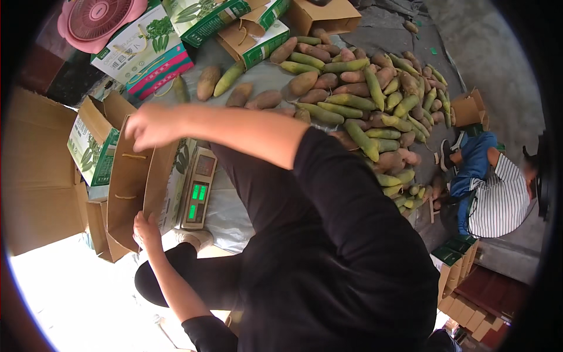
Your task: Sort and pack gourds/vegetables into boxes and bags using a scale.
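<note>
An open cardboard gift box [126, 196] stands in front of me, with yellow cord handles on its plain brown inner side and a printed white outer side. My left hand [146, 232] has its fingers closed on the box's lower edge. Over the opposite end of the rim, my right hand [153, 126] is bent downward; its fingers are blurred, and whether they grip the cardboard is unclear. Beside the box lies a digital scale [199, 188] with lit green displays. The inside of the box shows only in part.
A large pile of long green and brownish radishes [375, 105] covers the grey sheet. More printed boxes [97, 146] stand at the left and top, near a pink basket [97, 23]. At the right, a person in a striped shirt [498, 202] bends by stacked cartons [454, 264].
</note>
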